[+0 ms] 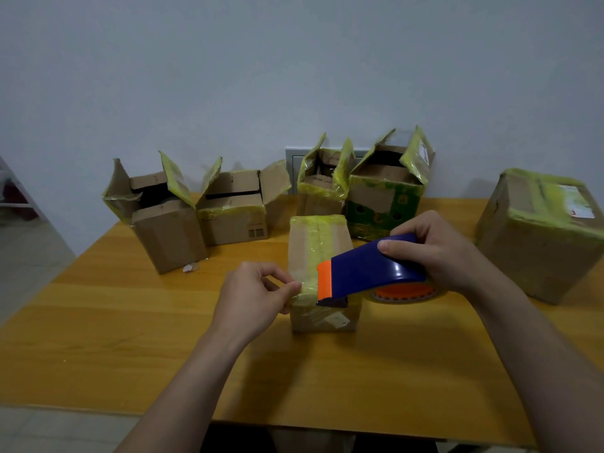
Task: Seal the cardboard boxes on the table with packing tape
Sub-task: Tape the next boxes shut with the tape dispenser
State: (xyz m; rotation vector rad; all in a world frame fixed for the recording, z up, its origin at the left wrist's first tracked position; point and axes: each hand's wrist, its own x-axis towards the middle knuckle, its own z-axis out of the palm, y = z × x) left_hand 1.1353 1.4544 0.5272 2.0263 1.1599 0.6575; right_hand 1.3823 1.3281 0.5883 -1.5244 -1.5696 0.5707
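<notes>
Table (130,338) — box (304,250), tape dispenser (369,269) in right hand (434,253), tape (307,288) in left hand (255,295)

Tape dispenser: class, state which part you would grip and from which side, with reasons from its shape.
Grip the tape dispenser's curved blue shell over the roll, coming from above and the right, as the right hand does. The arch fits a palm, and the orange blade end stays free at the box's near edge.

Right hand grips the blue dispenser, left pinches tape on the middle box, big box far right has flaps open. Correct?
No. Head view: the big box far right is closed and taped over. Rest holds: right hand grips the blue dispenser, left hand pinches tape on the middle box.
</notes>
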